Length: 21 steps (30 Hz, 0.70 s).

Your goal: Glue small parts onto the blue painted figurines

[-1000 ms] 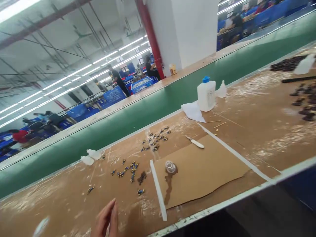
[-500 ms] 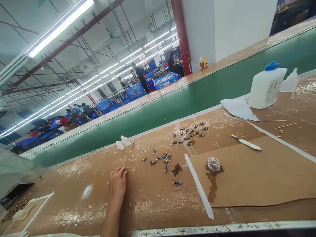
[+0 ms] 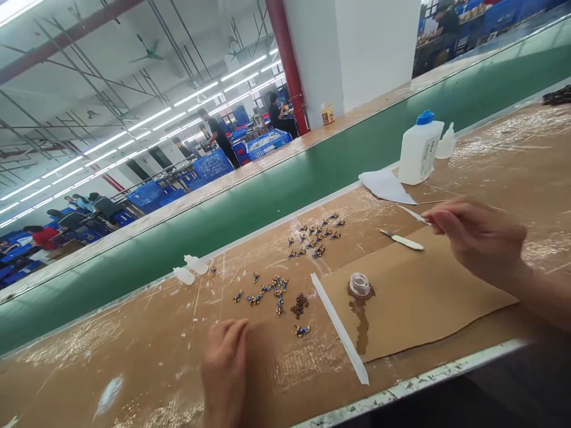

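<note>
At the table's near edge my left hand [image 3: 227,371] has drawn back from the spot it touched half a second ago; it rests knuckles up, fingers curled together, holding nothing I can see. My right hand [image 3: 479,238] has newly come in over the cardboard sheet [image 3: 414,303], fingers pinching a thin stick [image 3: 413,214]. Mid-table lie small blue-gold pieces [image 3: 267,291], untouched; I judge pickup hasn't begun. Farther off stands a white bottle [image 3: 418,151].

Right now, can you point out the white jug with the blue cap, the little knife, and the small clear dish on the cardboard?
White jug [image 3: 417,154], head view, middle of its body.
Knife [image 3: 402,240], head view, on its white handle.
Clear dish [image 3: 359,285], head view, centre of its round top.
</note>
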Available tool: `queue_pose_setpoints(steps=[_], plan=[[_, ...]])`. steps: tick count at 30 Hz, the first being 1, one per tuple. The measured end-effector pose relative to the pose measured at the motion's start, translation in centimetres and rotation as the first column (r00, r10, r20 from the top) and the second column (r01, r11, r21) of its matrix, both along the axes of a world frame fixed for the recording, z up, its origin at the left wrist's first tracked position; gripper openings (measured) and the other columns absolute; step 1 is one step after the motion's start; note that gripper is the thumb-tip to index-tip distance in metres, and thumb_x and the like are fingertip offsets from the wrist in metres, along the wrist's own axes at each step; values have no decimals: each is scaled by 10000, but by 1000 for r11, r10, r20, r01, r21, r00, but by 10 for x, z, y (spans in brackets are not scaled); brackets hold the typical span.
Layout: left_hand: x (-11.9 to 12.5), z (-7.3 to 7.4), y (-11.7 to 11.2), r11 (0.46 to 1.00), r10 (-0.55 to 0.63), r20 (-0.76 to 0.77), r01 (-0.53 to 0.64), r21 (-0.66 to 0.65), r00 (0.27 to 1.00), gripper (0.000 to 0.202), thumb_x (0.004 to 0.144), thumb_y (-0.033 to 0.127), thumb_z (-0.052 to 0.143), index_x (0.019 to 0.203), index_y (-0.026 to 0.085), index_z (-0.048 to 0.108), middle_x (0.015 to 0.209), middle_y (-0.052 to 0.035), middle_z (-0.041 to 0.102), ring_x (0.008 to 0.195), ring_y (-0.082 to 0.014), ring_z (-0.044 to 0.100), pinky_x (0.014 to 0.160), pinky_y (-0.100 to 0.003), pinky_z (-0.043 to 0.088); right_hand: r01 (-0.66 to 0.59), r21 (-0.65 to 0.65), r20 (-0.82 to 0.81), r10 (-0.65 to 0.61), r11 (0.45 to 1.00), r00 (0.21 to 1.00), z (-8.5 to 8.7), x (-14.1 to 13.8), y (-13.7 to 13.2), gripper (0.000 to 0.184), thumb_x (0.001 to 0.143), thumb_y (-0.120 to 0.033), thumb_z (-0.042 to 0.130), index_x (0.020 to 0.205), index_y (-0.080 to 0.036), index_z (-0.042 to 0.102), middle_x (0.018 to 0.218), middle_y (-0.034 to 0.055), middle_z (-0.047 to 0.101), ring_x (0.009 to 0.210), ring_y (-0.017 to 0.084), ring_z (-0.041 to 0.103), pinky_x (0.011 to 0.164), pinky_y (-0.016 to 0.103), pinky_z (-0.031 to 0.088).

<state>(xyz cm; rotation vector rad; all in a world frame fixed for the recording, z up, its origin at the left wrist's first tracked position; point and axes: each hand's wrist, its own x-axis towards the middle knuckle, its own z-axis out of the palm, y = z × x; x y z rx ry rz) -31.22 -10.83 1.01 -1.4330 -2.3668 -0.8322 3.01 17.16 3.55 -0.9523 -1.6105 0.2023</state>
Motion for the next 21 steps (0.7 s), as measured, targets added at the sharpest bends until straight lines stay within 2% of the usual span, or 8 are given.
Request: queue_pose_setpoints(steps=[1, 3, 6, 10, 14, 16, 18, 21], plan=[[16, 2, 8, 991, -133, 30, 133, 4, 991, 236, 855, 350, 501, 874, 219, 695, 886, -52, 634, 870, -178, 572, 800, -284, 458, -42, 39, -25, 43, 998, 999, -2, -10, 6, 309, 893, -396, 498, 763, -148, 627, 705, 57, 585, 650, 82, 547, 652, 230, 453], [43, 5, 23, 963, -269, 33, 269, 10, 962, 186, 862, 280, 519, 860, 222, 696, 849, -41, 632, 838, -154, 577, 766, -255, 473, -109, 86, -69, 115, 990, 991, -6, -25, 12, 226, 884, -332, 527, 875, -134, 636, 751, 56, 581, 635, 74, 529, 639, 227, 451], [66, 1, 37, 934, -349, 33, 351, -63, 936, 162, 841, 274, 566, 934, 217, 686, 893, -47, 636, 852, -144, 597, 756, -239, 497, -179, 98, -112, 190, 979, 975, -10, -32, 16, 173, 865, -244, 559, 956, -113, 626, 794, 58, 577, 631, 65, 521, 602, 212, 443], [72, -10, 36, 927, -364, -38, 358, -113, 931, 151, 839, 254, 576, 940, 203, 676, 929, -60, 631, 876, -145, 605, 779, -248, 503, -221, 86, -170, 233, 972, 958, -12, -26, 20, 133, 851, -199, 567, 929, -113, 632, 777, 41, 558, 644, 68, 520, 592, 216, 433], [59, -16, 20, 934, -358, -263, 345, -96, 896, 118, 829, 189, 584, 921, 189, 657, 901, -46, 636, 841, -142, 600, 781, -253, 489, -246, 74, -262, 257, 966, 930, -8, -22, 24, 114, 817, -198, 604, 914, -156, 645, 727, -2, 544, 558, 58, 483, 516, 213, 414], [48, -15, 11, 953, -301, -330, 293, -74, 895, 108, 827, 207, 589, 907, 177, 655, 888, -47, 632, 822, -149, 598, 766, -259, 486, -258, 63, -303, 265, 964, 915, -6, -21, 25, 114, 804, -196, 616, 909, -171, 652, 696, -14, 542, 536, 59, 479, 499, 212, 412], [40, -11, 6, 970, -243, -322, 235, -64, 915, 114, 833, 242, 583, 881, 172, 659, 876, -52, 623, 809, -154, 595, 743, -259, 486, -274, 46, -333, 273, 961, 903, -5, -21, 26, 116, 805, -200, 613, 911, -177, 655, 680, -16, 543, 529, 63, 480, 498, 215, 416], [41, -3, 11, 970, -244, -316, 237, -61, 917, 124, 833, 231, 585, 903, 174, 669, 866, -51, 611, 805, -155, 577, 730, -255, 477, -286, 24, -358, 276, 958, 892, -5, -20, 26, 118, 803, -214, 617, 905, -175, 660, 693, -7, 554, 532, 67, 483, 505, 223, 423]])
